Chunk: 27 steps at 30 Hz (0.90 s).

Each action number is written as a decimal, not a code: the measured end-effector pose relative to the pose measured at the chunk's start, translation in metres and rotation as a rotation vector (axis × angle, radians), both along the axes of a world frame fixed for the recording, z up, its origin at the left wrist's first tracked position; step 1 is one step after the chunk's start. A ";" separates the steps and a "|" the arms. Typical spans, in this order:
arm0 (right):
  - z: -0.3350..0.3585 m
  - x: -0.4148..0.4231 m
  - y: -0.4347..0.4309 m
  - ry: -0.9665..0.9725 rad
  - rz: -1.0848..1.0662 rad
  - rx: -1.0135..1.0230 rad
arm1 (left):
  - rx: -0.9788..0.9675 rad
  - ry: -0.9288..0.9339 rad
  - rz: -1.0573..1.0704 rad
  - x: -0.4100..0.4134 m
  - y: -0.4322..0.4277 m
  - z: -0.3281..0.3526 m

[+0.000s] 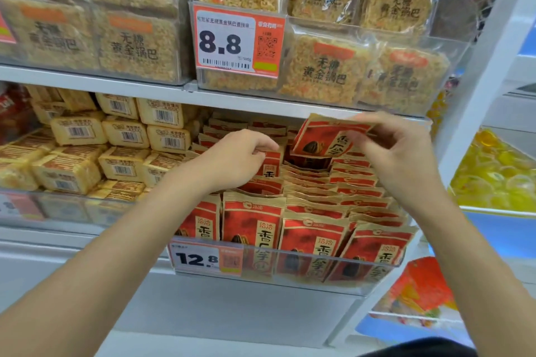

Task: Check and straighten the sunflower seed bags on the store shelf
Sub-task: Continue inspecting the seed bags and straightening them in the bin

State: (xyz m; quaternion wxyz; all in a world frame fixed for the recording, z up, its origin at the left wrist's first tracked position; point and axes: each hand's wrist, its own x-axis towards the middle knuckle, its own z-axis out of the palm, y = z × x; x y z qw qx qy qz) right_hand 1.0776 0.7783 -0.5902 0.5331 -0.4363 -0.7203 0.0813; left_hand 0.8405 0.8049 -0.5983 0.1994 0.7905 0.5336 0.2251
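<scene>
With right hand (397, 151) raised just under the upper shelf board (116, 87), pinches a lifted sunflower seed bag (322, 139) by its top right corner between thumb and curled fingers. Holds it tilted, printed face toward the camera, above the rows in the bin. With left hand (237, 159) reaching into the middle of the same bin, grips the top edge of a standing bag (271, 162), fingers curled over it, knuckles up. Finds the other sunflower seed bags (313, 240) packed in rows inside a clear plastic bin (290, 272) on the lower shelf: upright and facing forward along the front, overlapping and leaning back like shingles on the right side (only their top edges visible there). Notes a dark gap just beneath the lifted bag, between the two hands. Reads 12.8 on an orange-and-white price tag (203, 259) fixed to the bin's front left corner. Sees, left of the bin, stacked pale yellow snack packs (124, 130) with barcodes outward. Sees, on the shelf above, clear bins of puffed rice cake packs (327, 72) and a second price tag (232, 40) marked 8.8. Makes out, far right beyond the white upright, blurred yellow sweets (493, 174).
</scene>
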 end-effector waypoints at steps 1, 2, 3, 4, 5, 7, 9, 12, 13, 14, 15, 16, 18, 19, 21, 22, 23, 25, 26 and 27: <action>-0.005 0.003 0.004 -0.004 -0.015 -0.016 | 0.004 0.028 -0.010 0.003 0.004 -0.001; -0.010 0.005 0.009 -0.002 -0.033 -0.033 | 0.008 0.052 -0.019 0.005 0.008 -0.003; -0.013 0.006 0.013 -0.001 -0.045 -0.050 | 0.015 0.075 -0.028 0.006 0.012 -0.004; -0.016 0.007 0.016 -0.007 -0.056 -0.061 | 0.025 0.097 -0.037 0.008 0.017 -0.004; -0.017 0.006 0.019 -0.005 -0.053 -0.075 | 0.036 0.112 -0.044 0.008 0.021 -0.004; -0.016 0.004 0.023 -0.001 -0.025 -0.099 | 0.051 0.106 -0.042 0.008 0.028 -0.004; -0.014 0.002 0.028 -0.118 -0.034 -0.140 | 0.069 0.070 -0.035 0.007 0.035 -0.004; -0.016 0.001 0.037 -0.532 -0.125 -0.286 | 0.064 0.042 -0.045 0.005 0.041 -0.007; -0.015 0.001 0.039 -0.600 -0.141 -0.329 | 0.059 0.041 -0.048 0.005 0.042 -0.007; -0.013 0.001 0.042 -0.621 -0.148 -0.348 | 0.053 0.041 -0.053 0.005 0.044 -0.008; -0.010 0.001 0.044 -0.627 -0.158 -0.334 | 0.050 0.042 -0.058 0.005 0.045 -0.008; -0.007 -0.001 0.047 -0.648 -0.175 -0.303 | 0.043 0.048 -0.067 0.005 0.047 -0.008; -0.004 -0.003 0.055 -0.749 -0.221 -0.300 | 0.031 0.064 -0.077 0.005 0.050 -0.007; -0.003 -0.005 0.060 -0.803 -0.242 -0.328 | 0.027 0.070 -0.078 0.005 0.052 -0.007; -0.003 -0.009 0.069 -0.900 -0.267 -0.369 | 0.016 0.063 -0.081 0.005 0.056 -0.008; -0.003 -0.010 0.074 -0.953 -0.276 -0.367 | 0.006 0.056 -0.089 0.004 0.058 -0.008; -0.003 -0.010 0.078 -1.005 -0.280 -0.359 | -0.005 0.050 -0.096 0.004 0.059 -0.009; -0.002 -0.010 0.086 -1.069 -0.262 -0.369 | -0.030 0.048 -0.111 0.004 0.062 -0.011; -0.002 -0.009 0.089 -1.077 -0.252 -0.393 | -0.040 0.046 -0.116 0.004 0.063 -0.012; -0.002 -0.010 0.092 -1.076 -0.241 -0.419 | -0.044 0.040 -0.117 0.004 0.064 -0.013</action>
